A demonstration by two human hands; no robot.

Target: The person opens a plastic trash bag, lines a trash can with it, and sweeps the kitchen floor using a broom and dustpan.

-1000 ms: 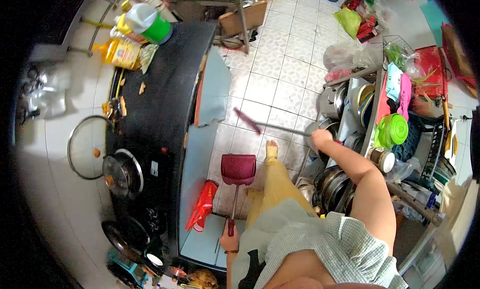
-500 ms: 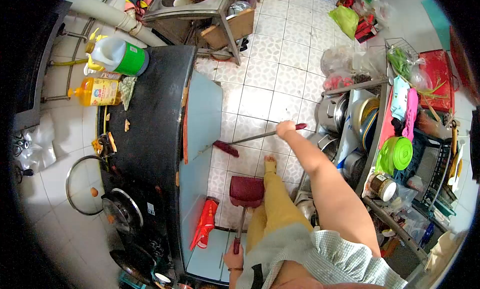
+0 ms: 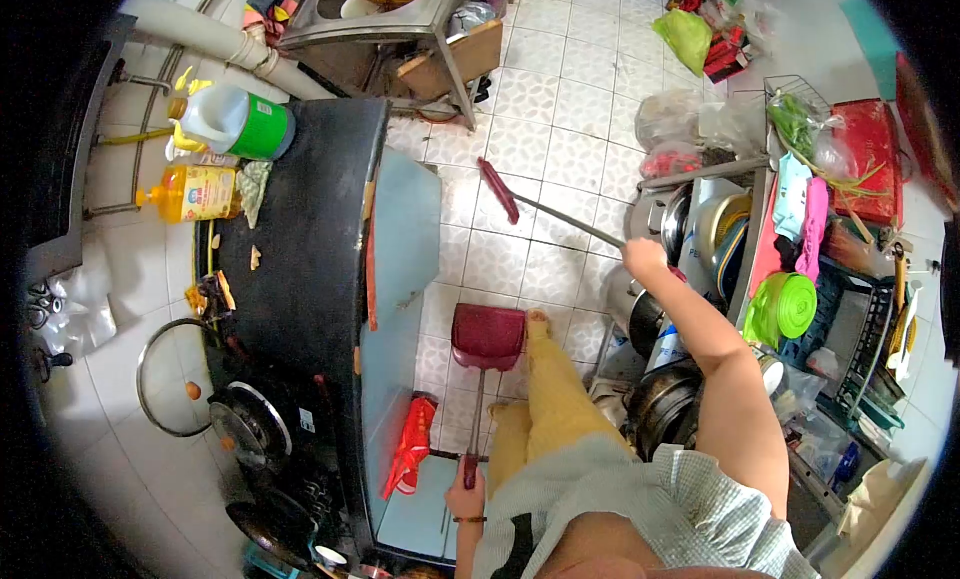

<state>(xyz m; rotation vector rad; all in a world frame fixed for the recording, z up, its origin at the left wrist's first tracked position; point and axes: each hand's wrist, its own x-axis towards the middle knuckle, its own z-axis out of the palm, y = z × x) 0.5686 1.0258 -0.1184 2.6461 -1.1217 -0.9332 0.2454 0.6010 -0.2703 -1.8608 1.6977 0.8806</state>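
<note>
Tiled floor point(image 3: 577, 131), broom point(image 3: 498, 191), dustpan point(image 3: 488, 336).

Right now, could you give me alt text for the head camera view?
A person's right hand holds a small maroon broom over a tiled floor, while the left hand grips a matching dustpan. A dark counter stands to the left.

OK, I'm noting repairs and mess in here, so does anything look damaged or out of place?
A pale scrap lies loose on the black countertop, as if dropped. Reddish-brown patches along its edge look chipped. Under the sink stand, a wooden board leans askew.
</note>
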